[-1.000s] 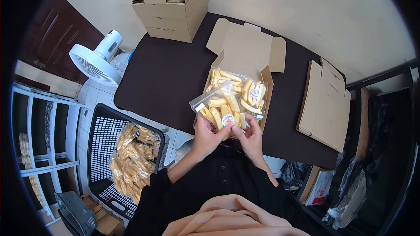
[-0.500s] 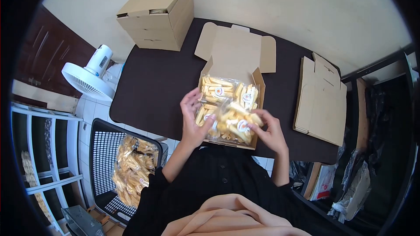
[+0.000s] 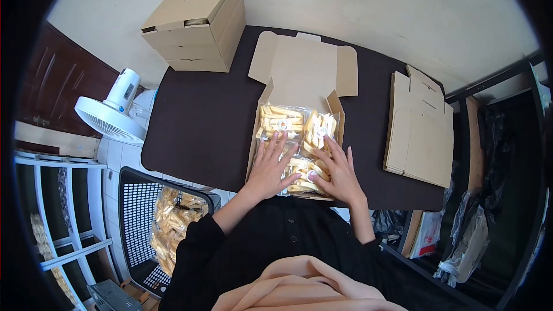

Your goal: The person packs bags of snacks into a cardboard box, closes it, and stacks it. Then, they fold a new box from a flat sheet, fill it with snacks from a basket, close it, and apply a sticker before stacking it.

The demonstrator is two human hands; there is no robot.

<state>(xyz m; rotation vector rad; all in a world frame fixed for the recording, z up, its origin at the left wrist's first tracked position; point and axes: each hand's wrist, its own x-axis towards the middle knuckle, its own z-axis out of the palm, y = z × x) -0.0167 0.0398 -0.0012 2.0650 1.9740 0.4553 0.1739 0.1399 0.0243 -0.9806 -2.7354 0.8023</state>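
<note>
An open cardboard box [image 3: 341,121] on the dark table holds several clear bags of pale yellow stick snacks, each with a round sticker. My left hand [image 3: 269,170] lies flat with fingers spread over the near-left bag, hiding most of it. My right hand [image 3: 340,175] rests, fingers stretched out, on the near-right snack bag [image 3: 302,168]. The far-left snack bag [image 3: 280,120] and far-right snack bag [image 3: 318,128] show beyond my fingertips. The box lid [image 3: 304,69] is folded back away from me.
Stacked closed boxes [image 3: 199,29] stand at the table's back left. Flattened cardboard boxes [image 3: 420,129] lie at the right edge. A black basket [image 3: 135,207] of bagged snacks [image 3: 173,224] sits low on the left, near a white fan [image 3: 109,118]. Shelves [image 3: 63,207] flank the left side.
The near-right snack bag, held raised and tilted before, now lies down in the box. Both hands have let go and flattened over the bags. The view has shifted slightly.
</note>
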